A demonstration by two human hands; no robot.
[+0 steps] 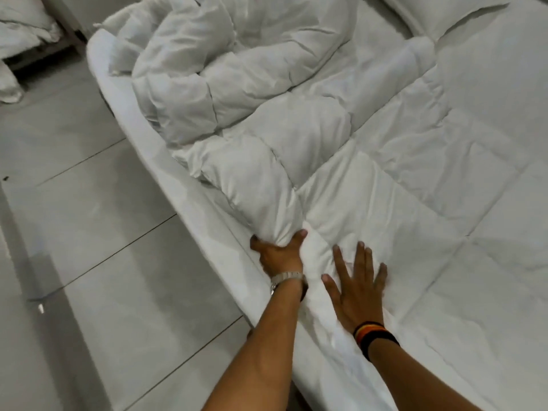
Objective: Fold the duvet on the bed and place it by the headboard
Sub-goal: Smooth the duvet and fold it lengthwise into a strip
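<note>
A white quilted duvet (370, 188) covers most of the bed (166, 161). Its right part lies flat, while its left part is bunched into a puffy heap (207, 84) along the bed's left edge. My left hand (278, 253), with a watch on the wrist, grips a gathered fold of the duvet at the near edge of the bed. Just to its right, my right hand (355, 286) presses flat on the duvet with fingers spread, a striped band on the wrist. The headboard is out of view.
Pillows (444, 16) lie at the top right of the bed. A pale tiled floor (89, 218) runs along the bed's left side. More white bedding (20, 22) sits at the far left corner beside a dark frame.
</note>
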